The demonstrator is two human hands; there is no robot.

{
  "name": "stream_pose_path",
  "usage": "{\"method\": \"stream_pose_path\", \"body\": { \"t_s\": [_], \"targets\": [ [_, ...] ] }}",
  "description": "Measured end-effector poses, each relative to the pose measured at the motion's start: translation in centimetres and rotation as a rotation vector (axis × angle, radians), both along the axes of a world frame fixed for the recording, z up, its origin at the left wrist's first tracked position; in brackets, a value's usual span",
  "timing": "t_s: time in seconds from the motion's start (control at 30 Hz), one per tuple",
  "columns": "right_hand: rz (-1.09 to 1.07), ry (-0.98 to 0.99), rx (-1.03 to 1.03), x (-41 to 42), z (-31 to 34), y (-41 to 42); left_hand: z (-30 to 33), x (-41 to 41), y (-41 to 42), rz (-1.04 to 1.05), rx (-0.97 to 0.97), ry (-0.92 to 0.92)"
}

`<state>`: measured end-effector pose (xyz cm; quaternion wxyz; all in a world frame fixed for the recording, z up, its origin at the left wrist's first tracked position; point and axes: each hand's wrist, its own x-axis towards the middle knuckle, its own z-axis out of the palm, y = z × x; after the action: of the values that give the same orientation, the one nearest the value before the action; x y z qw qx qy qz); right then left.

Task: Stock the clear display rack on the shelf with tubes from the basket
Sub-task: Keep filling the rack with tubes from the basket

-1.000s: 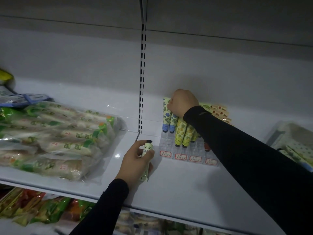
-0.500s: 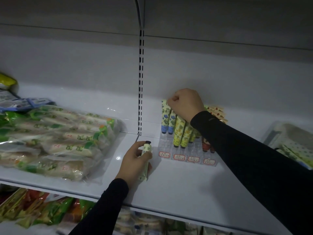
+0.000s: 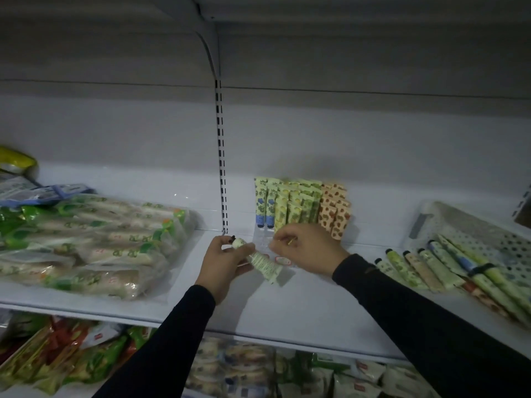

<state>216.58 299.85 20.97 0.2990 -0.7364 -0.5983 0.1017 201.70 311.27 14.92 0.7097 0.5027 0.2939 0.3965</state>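
A clear display rack (image 3: 261, 236) stands at the back of the white shelf (image 3: 310, 305). Several patterned tubes (image 3: 298, 203) stand upright in it: blue at the left, green in the middle, orange at the right. My left hand (image 3: 222, 262) grips a pale green tube (image 3: 263, 262) just in front of the rack, with its dark cap pointing up and left. My right hand (image 3: 307, 248) hovers beside that tube with its fingers loosely curled, and nothing shows plainly in it. A white perforated basket (image 3: 431, 216) at the right holds several more tubes (image 3: 425, 265) lying flat.
Clear bags of green-labelled packets (image 3: 86, 237) fill the shelf's left half. A slotted upright strip (image 3: 220, 168) runs down the back wall just left of the rack. The shelf above overhangs. Packaged goods (image 3: 71, 360) line the shelf below.
My right hand has come down off the tops of the racked tubes and drawn forward beside my left hand. My left hand has lifted its tube and tilted it. The view has widened rightward to show the basket.
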Motion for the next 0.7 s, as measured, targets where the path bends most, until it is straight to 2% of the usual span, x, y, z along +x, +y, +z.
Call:
{"method": "stream_pose_path", "body": {
  "t_s": [0.13,0.27,0.53,0.6,0.7],
  "targets": [
    [0.005,0.065,-0.114,0.5,-0.8,-1.5,1.5,0.5,-1.8,0.001,-0.075,-0.104],
    [-0.052,0.513,-0.001,1.1,-0.2,-2.7,1.8,0.8,-2.8,-0.008,0.005,-0.022],
    [-0.195,1.109,0.135,2.3,1.8,-4.1,2.1,1.1,-4.6,-0.219,0.03,0.012],
    [-0.147,1.139,0.13,2.7,2.3,-4.4,2.0,1.0,-4.8,-0.237,0.047,0.031],
    [-0.093,0.985,0.138,3.0,2.2,-4.6,2.0,1.1,-5.0,-0.287,0.052,0.052]
  ]
}}
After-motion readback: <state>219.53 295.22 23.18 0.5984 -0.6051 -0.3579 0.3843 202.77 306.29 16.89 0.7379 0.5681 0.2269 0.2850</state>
